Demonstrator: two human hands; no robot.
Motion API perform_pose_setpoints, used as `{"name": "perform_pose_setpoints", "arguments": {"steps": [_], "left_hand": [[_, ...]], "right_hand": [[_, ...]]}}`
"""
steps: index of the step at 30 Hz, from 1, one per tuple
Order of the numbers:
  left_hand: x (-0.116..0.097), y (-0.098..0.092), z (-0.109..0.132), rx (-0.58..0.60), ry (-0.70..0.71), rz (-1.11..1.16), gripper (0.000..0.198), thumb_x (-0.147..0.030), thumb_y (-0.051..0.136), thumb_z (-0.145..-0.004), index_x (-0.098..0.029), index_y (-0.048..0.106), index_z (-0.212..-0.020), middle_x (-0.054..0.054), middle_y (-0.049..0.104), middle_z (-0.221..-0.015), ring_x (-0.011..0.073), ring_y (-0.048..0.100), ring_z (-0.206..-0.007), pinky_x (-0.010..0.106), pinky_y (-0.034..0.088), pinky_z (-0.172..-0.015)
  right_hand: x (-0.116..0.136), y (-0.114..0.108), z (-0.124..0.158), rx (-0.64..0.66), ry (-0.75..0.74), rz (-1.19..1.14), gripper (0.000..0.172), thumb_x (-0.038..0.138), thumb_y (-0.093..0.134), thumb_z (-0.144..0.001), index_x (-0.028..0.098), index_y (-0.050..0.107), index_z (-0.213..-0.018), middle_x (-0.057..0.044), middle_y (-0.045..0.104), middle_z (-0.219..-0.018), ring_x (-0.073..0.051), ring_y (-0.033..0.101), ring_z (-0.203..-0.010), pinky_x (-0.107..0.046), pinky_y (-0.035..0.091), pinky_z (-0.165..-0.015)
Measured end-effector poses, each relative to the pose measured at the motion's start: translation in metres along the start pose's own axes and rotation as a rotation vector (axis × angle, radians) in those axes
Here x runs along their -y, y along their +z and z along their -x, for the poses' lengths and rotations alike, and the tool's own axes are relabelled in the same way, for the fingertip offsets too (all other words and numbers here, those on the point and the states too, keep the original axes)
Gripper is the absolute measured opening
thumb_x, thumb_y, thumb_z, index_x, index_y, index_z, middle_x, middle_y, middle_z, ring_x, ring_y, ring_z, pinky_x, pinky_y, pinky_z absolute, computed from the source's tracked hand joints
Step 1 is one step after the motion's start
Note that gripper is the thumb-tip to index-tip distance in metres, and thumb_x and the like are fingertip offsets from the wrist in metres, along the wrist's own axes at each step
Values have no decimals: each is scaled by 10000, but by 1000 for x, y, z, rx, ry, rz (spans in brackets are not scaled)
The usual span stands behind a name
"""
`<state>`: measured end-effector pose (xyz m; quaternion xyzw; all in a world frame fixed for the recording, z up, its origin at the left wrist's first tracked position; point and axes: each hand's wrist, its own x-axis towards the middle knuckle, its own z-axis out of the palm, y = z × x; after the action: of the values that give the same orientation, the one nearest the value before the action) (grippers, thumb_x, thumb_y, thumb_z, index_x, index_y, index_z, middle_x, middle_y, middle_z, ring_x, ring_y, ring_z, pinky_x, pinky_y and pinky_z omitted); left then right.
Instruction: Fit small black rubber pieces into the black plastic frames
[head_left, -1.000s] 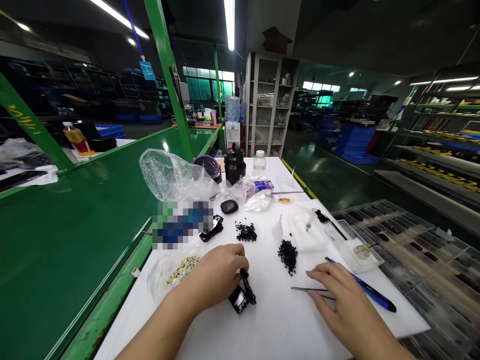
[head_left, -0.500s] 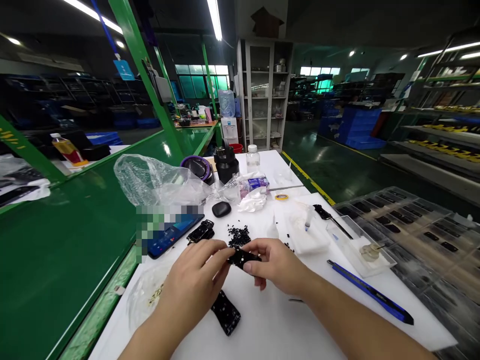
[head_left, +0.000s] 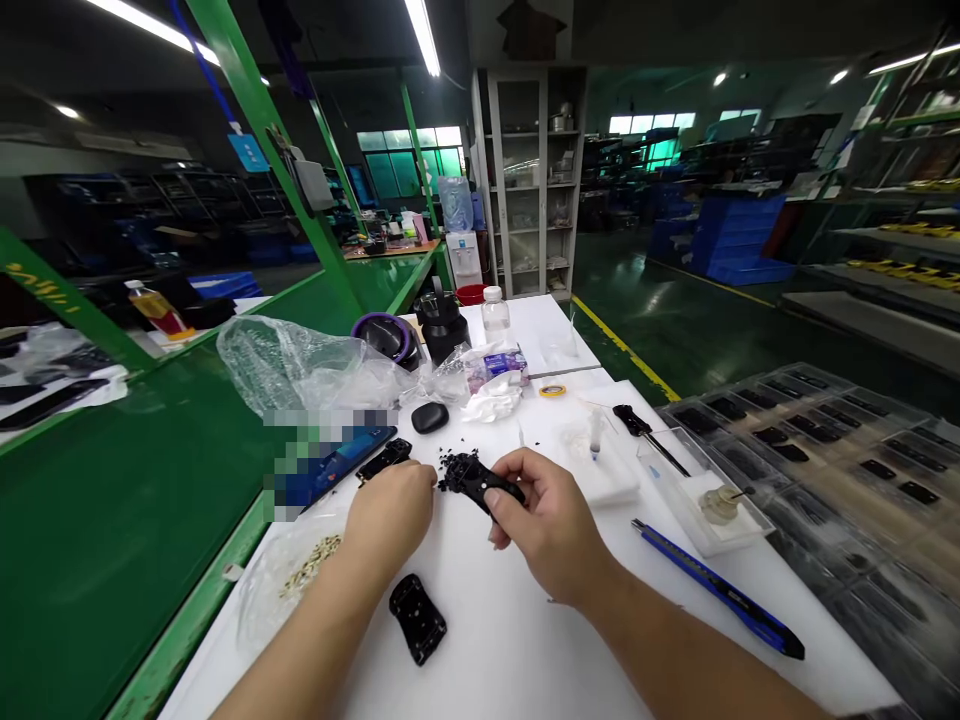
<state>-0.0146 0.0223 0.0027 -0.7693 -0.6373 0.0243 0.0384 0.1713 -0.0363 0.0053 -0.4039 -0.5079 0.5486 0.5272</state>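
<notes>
My right hand [head_left: 551,520] grips a black plastic shell [head_left: 484,484] with thumb on top and fingers beneath, holding it over the white table [head_left: 495,640]. At the left edge of a pile of small black pieces [head_left: 459,462] is my left hand [head_left: 396,508], its fingers curled in and mostly hidden. Whether a small piece is between them I cannot make out. A second black shell [head_left: 418,618] lies on the table below my hands. Behind my left hand rests another black part [head_left: 385,459].
Left of my left arm, a clear bag [head_left: 259,600] holds small brass-coloured pieces [head_left: 311,565]. A blue utility knife [head_left: 716,585], a screwdriver [head_left: 651,438] and a clear tray [head_left: 761,530] lie at right. Farther back are a black case [head_left: 430,417], tissues [head_left: 495,397] and a black bottle [head_left: 442,328].
My left hand has let go of the shell and moved left to the pile's edge. My right hand keeps the shell, now tilted differently. The view has shifted slightly.
</notes>
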Motion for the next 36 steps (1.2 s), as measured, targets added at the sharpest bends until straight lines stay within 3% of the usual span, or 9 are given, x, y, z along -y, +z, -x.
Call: {"name": "perform_pose_setpoints", "arguments": {"steps": [4, 8, 13, 17, 24, 27, 32, 36], "left_hand": [[-4, 6, 1, -14, -44, 18, 284, -177, 407, -859, -173, 688, -811, 141, 708, -865, 307, 684, -793, 331, 423, -559], [-4, 3, 3, -32, 7, 35, 257, -178, 430, -855, -180, 669, -759, 124, 709, -867, 284, 681, -773, 314, 412, -557], [-7, 5, 3, -58, 35, 18, 258, -135, 424, -837, -153, 670, -762, 134, 695, -827, 277, 670, -762, 333, 426, -617], [-3, 1, 10, -87, 23, 59, 236, -194, 438, -842, -162, 661, -770, 125, 696, -833, 278, 656, -751, 332, 406, -604], [5, -22, 26, -27, -157, 790, 162, -351, 593, -796, -217, 683, -804, 3, 650, -632, 176, 562, -568, 270, 365, -533], [7, -24, 27, 21, -148, 1112, 179, -373, 663, -767, -194, 671, -767, -7, 625, -601, 152, 549, -570, 257, 387, -553], [9, -20, 28, 67, -103, 1632, 170, -277, 759, -684, -170, 626, -680, 11, 658, -720, 101, 505, -593, 221, 377, -545], [10, -18, 28, 167, -88, 1902, 192, -214, 818, -633, -174, 648, -714, -1, 644, -679, 96, 516, -602, 211, 376, -547]], "right_hand": [[2, -2, 1, 4, -12, 4, 55, 224, 590, -850, 188, 581, -890, 43, 573, -631, -123, 607, -536, -258, 537, -550], [2, -1, 0, 22, -3, 28, 56, 223, 576, -861, 189, 583, -904, 42, 571, -645, -122, 617, -542, -252, 539, -549], [-4, 1, -2, 29, 47, 49, 211, 195, 553, -855, 210, 602, -1059, 10, 622, -847, -103, 630, -553, -252, 560, -550], [-5, 1, -1, 30, 77, 96, 260, 188, 521, -873, 225, 596, -1119, 17, 595, -837, -106, 635, -581, -265, 575, -584], [-8, 2, 1, 23, 89, 124, 264, 180, 524, -876, 235, 604, -1121, 23, 539, -855, -98, 617, -591, -251, 552, -577], [-9, 2, 2, 23, 88, 135, 273, 183, 531, -872, 232, 604, -1129, 15, 549, -866, -101, 598, -601, -255, 540, -577], [-8, 1, 3, 10, 26, 166, 268, 188, 529, -864, 218, 626, -1112, -20, 617, -914, -113, 573, -608, -260, 506, -558], [-8, -1, 5, -27, -65, 231, 262, 179, 528, -849, 199, 663, -1073, -37, 662, -878, -130, 568, -622, -263, 496, -559]]}}
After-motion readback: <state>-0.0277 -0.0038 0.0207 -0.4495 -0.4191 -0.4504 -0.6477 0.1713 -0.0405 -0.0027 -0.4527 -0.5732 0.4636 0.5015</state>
